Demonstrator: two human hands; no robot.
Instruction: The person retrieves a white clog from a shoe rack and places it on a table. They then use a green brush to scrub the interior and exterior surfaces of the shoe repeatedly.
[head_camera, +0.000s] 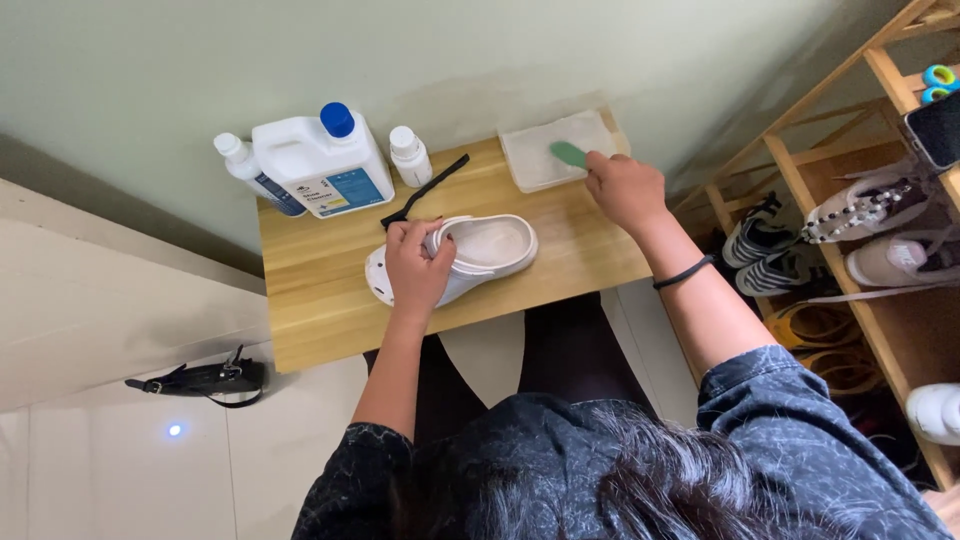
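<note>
White perforated rubber clog (480, 250) at frame centre, left hand (415, 265) clamping its rim; right hand (622, 185) pinching green-handled brush (568, 153) over shallow translucent plastic tray (535, 165). Risk: drips wetting wooden counter (320, 300), clog slipping.

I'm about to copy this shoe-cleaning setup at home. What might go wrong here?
The shallow tray sits at the table's back corner; the right hand pressing the green tool into it might tip it or slop liquid. The white clog, gripped only at its front by the left hand, might pivot.
</note>
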